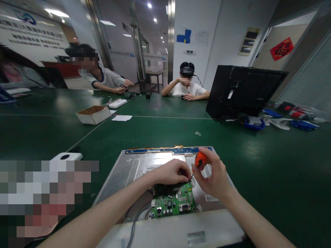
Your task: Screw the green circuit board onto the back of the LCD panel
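Observation:
My right hand (213,174) grips a screwdriver (200,159) by its orange and black handle. The thin shaft slants down and left to the upper right corner of a green circuit board (173,199). Right beside the tip, the fingers of my left hand (176,172) are pinched together; whatever is between them is hidden. The board lies on the metal back of a flat display panel (131,165), with a blue strip board (160,151) along its far edge. My left hand covers the far side of the green board.
A grey cable (134,220) curves beside the board. On the green table (160,131) stand an open cardboard box (93,115) and a large black monitor housing (245,91). A blue tray (254,124) sits by the housing. Other people sit across the table and at the left.

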A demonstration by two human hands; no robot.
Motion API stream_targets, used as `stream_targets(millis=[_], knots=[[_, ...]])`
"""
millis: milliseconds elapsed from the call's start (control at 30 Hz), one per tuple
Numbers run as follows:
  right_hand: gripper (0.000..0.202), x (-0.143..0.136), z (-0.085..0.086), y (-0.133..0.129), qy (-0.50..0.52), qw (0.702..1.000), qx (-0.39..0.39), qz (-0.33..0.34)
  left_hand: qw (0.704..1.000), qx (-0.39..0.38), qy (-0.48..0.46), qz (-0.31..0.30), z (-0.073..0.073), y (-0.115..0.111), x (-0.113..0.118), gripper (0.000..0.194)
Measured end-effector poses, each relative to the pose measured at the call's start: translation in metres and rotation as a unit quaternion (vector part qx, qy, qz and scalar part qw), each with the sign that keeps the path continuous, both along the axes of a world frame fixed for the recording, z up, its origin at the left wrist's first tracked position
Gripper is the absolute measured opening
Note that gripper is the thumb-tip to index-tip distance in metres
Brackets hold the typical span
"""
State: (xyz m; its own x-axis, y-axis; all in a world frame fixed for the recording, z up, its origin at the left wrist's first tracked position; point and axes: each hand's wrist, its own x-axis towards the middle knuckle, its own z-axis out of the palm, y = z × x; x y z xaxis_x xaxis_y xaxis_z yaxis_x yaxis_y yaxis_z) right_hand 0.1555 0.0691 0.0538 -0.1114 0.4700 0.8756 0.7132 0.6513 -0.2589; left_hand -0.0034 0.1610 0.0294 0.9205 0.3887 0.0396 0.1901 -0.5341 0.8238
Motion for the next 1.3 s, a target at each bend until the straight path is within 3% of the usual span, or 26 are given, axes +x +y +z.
stream_targets(millis=[200, 433, 667, 900, 1067, 1300], knots=[[0.049, -0.0007, 0.0036, 0.0014, -0.021, 0.999, 0.027, 0.013, 1.0, 0.005, -0.015, 0.003, 0.0039, -0.0019, 0.0001, 0.005], [0.055, 0.0011, 0.0072, -0.0036, -0.008, 0.997, -0.026, 0.066, 1.0, 0.0, 0.001, -0.006, 0.0016, -0.0006, 0.0008, 0.003], [0.053, 0.0, 0.0035, 0.0, 0.004, 1.0, 0.0, 0.017, 1.0, -0.001, 0.0, -0.001, -0.0007, -0.0003, 0.0003, 0.003], [0.046, 0.0004, 0.0038, 0.0016, -0.009, 0.999, 0.013, 0.031, 1.0, 0.013, 0.004, 0.013, 0.0032, -0.002, -0.0001, 0.006], [0.052, 0.0007, 0.0054, -0.0019, -0.001, 0.998, -0.02, 0.059, 1.0, -0.007, 0.0, 0.001, 0.0031, -0.0022, 0.0006, 0.011], [0.051, 0.0005, 0.002, -0.0007, 0.006, 1.0, -0.01, 0.018, 1.0, -0.004, 0.007, 0.0, 0.0006, -0.0002, 0.0005, 0.005]])
